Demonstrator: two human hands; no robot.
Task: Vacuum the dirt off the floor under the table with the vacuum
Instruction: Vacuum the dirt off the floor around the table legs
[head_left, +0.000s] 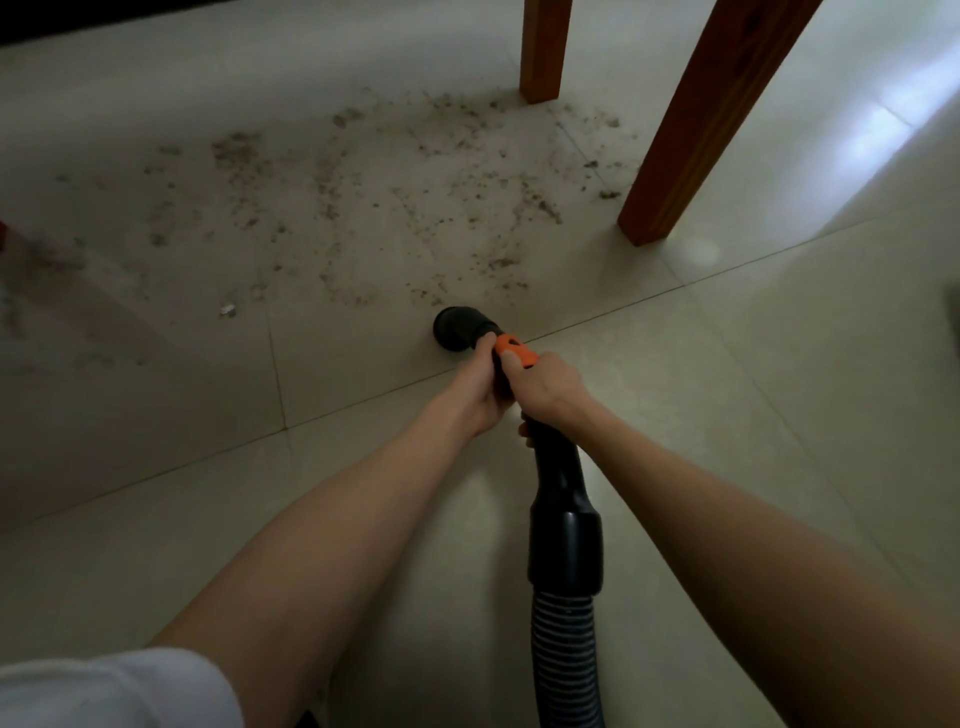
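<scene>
Now Both Hands Hold the Vacuum Pipe

Both hands are out in front, close together, on the black pipe (558, 483) of the vacuum. The left hand (480, 392) has its fingers curled round the pipe near the front, just behind the nozzle (460, 330). The right hand (543, 387) grips the pipe just beside it, and its thumb lies along an orange part (514, 351). The two hands are touching or almost touching.

The round black nozzle sits just past the hands, low by the floor (727, 415). I cannot tell if it touches the tiles. Behind the hands, the pipe joins a ribbed hose (563, 654) that runs back toward the person.

The dirt (363, 197) is spread on the floor beyond the nozzle, far out in front of the hands. It is in small brown bits and clumps. One small white scrap (227, 310) lies ahead and to the left of the hands.

Two wooden legs (691, 130) stand ahead and to the right of the hands, with dirt beside them. A white sleeve (114, 691) shows on the left arm.
</scene>
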